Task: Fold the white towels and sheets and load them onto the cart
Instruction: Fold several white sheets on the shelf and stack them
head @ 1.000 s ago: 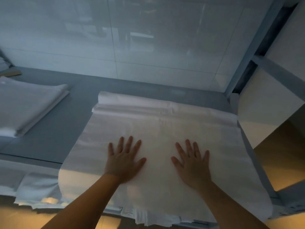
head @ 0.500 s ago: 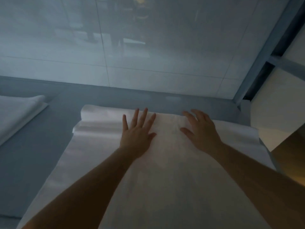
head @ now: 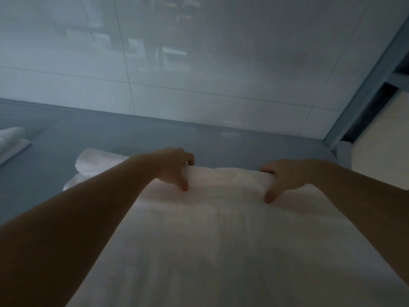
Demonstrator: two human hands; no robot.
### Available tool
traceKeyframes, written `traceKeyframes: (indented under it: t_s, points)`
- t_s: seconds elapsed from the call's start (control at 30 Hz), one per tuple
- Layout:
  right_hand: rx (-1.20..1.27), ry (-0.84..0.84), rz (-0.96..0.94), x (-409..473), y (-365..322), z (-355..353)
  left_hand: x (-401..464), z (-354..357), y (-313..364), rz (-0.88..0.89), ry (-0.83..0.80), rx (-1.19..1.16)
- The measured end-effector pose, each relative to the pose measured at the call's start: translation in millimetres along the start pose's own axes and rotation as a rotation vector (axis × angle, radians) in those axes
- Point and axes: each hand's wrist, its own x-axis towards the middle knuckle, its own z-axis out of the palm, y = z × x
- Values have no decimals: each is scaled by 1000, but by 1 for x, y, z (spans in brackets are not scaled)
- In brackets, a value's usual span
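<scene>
A white sheet [head: 221, 240] lies spread over the grey table [head: 137, 134] and runs from its far fold down to the bottom of the frame. Its far edge forms a thick rolled fold. My left hand [head: 174, 166] grips that fold on the left, fingers curled over its far side and thumb on the near side. My right hand [head: 281, 177] grips the same fold further right in the same way. Both forearms reach out over the sheet.
A folded white towel stack [head: 11, 138] sits at the table's left edge. A glossy tiled wall [head: 199, 63] rises behind the table. A grey metal post [head: 363, 89] and pale shelf panels [head: 380, 160] stand at the right.
My hands slid forward from the middle of the sheet to its far fold and went from lying flat to curling round the fold. The view leaned forward over the table.
</scene>
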Motion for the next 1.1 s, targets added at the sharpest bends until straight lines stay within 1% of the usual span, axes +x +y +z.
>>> traceKeyframes:
  t_s: [0.1,0.17,0.23,0.3,0.43,0.53,0.6,0.63,0.7,0.73,0.77,0.83,0.9,0.93,1.0,1.07,1.1]
  points:
    - [29,19,-20,-4,-4,2,-1,4,3,-25,-6,-31]
    - [30,63,-13,-8,-8,4,-2,6,7,-52,-2,-53]
    - [26,142,-18,-14,-14,8,-8,9,12,-50,35,21]
    - [1,264,-39,-24,-18,15,-19,13,16,-6,159,138]
    - [-65,592,-34,-57,-28,32,-53,19,20,67,517,273]
    - [-237,835,-34,-78,-38,37,-75,16,27,105,705,352]
    - [-296,1017,-46,-94,-45,43,-91,17,33,114,849,350]
    - [-314,1086,-47,-102,-50,49,-100,21,36,107,899,337]
    - [-349,1161,-47,-115,-59,71,-119,38,43,97,906,274]
    - [-345,1150,-49,-120,-63,85,-128,50,45,110,870,241]
    - [-330,1104,-55,-125,-65,100,-137,63,46,132,815,223]
    - [-290,947,-72,-137,-68,128,-155,85,44,161,681,222]
    - [-253,816,-72,-150,-67,145,-169,93,44,162,603,196]
    - [-233,778,-78,-156,-66,149,-175,92,46,163,589,172]
    - [-187,767,-120,-165,-65,148,-180,85,50,156,619,114]
    - [-62,773,-153,-165,-63,135,-174,73,52,103,665,52]
    - [22,774,-146,-161,-61,124,-166,66,51,73,660,34]
